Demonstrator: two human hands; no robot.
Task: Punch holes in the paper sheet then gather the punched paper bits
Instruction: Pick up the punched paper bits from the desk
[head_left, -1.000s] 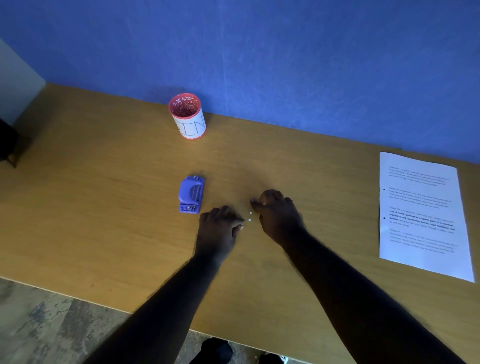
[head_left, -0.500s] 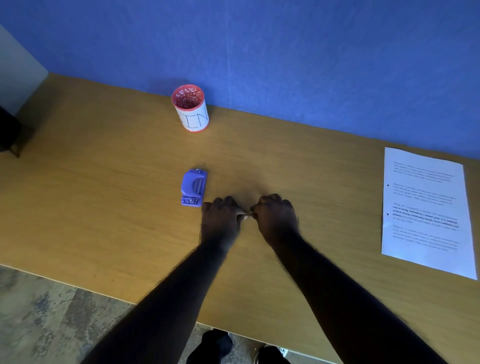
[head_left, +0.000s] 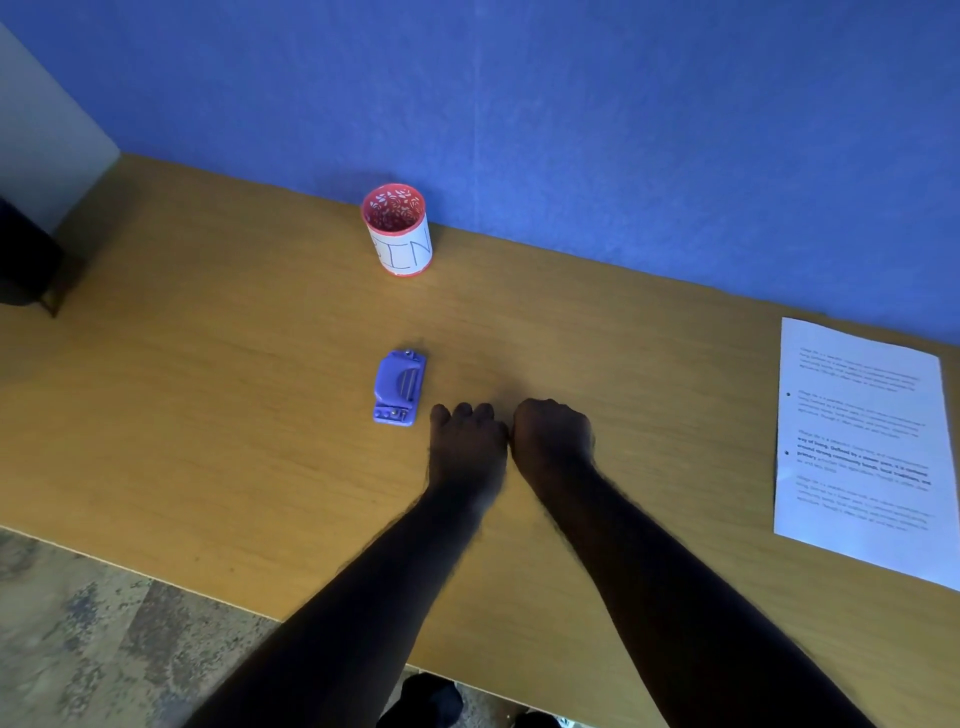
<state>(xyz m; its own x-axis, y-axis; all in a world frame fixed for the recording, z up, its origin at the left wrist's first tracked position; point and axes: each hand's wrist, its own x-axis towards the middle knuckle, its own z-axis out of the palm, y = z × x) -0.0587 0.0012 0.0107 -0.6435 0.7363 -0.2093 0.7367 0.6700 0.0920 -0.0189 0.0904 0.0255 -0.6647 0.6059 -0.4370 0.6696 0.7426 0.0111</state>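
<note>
- Purple plastic: one hole punch (head_left: 399, 387) lies flat on the wooden table (head_left: 208, 415), just left of the left hand (head_left: 467, 447) and not touching it.
- Its long axis runs from the near edge of the table toward the blue wall (head_left: 571, 130), leaning a little to the right at the far end. The end with the small metal parts is the near one.
- One paper sheet (head_left: 862, 447) lies flat at the right side of the table, well apart from both hands. Its long axis also goes from near to far, and the far end is turned slightly left. Printed text covers it, and two small dark dots sit near its left edge.
- One cup (head_left: 397, 231) with a red rim and a white label stands upright near the wall, far behind the punch. The inside shows a red and white pattern; I cannot tell what it is.
- Two bare hands are on the table, side by side in the middle, touching or almost touching each other.
- The left hand is palm down with its fingers curled under. The right hand (head_left: 553, 434) is closed like a loose fist. I cannot tell if either one holds something.
- The punched paper bits cannot be seen; the hands cover the place between them.
- Two bare forearms come in from the near edge, and the floor (head_left: 104, 623) shows below it.
</note>
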